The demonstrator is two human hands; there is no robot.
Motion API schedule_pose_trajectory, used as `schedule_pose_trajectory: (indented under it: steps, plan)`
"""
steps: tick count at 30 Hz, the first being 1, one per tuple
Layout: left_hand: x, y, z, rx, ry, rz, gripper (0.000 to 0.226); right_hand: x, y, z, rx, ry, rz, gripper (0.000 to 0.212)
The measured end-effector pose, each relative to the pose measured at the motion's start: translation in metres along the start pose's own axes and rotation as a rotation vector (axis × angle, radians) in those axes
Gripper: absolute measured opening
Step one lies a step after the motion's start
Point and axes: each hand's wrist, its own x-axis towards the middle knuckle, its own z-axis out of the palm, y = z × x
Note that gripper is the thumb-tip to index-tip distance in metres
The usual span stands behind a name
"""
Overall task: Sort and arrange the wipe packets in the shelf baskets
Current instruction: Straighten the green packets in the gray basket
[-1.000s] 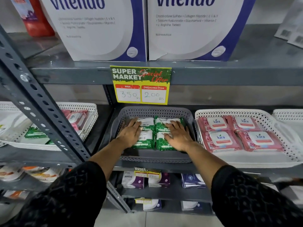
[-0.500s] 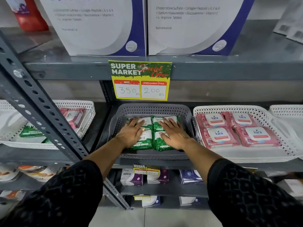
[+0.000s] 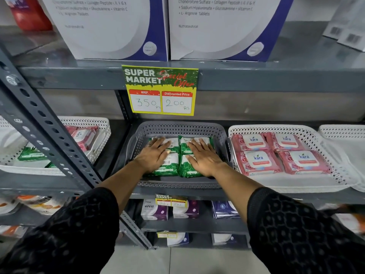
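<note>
A grey perforated basket (image 3: 177, 127) sits on the middle shelf and holds several green wipe packets (image 3: 170, 168) laid flat in two columns. My left hand (image 3: 155, 155) lies flat on the left column, fingers spread. My right hand (image 3: 204, 157) lies flat on the right column, palm down. Neither hand grips a packet. To the right, a white basket (image 3: 296, 182) holds several pink Kara wipe packets (image 3: 258, 161) in two neat rows. On the left, another white basket (image 3: 98, 135) contains mixed pink packets (image 3: 83, 135) and green packets (image 3: 31, 154).
A slanted grey perforated upright (image 3: 45, 135) crosses in front of the left basket. A yellow price sign (image 3: 161, 89) hangs from the shelf above. Large white and blue boxes (image 3: 217, 26) stand on the top shelf. Small boxes (image 3: 154, 209) fill the lower shelves. An empty white basket (image 3: 343, 133) sits far right.
Both hands stay flat on the green packets; my fingers have slid slightly further back over them. The view has tilted down a little.
</note>
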Motion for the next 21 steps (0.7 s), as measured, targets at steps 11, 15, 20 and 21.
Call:
schedule_pose_trajectory:
  steps: [11,15,20,21]
  plan:
    - [-0.005,0.028,-0.017,0.012,-0.022,-0.038,0.051,-0.01,0.006,-0.025,0.017,0.012,-0.057,0.059]
    - [0.005,0.056,-0.024,-0.084,0.167,-0.013,0.046,-0.026,0.026,-0.059,0.008,0.223,-0.107,0.052]
    - [0.038,0.132,-0.02,-0.216,0.322,-0.063,0.052,-0.073,0.114,-0.089,0.001,0.369,-0.008,0.043]
    - [0.045,0.151,-0.017,-0.22,0.324,-0.056,0.055,-0.086,0.138,-0.089,-0.014,0.339,0.055,0.044]
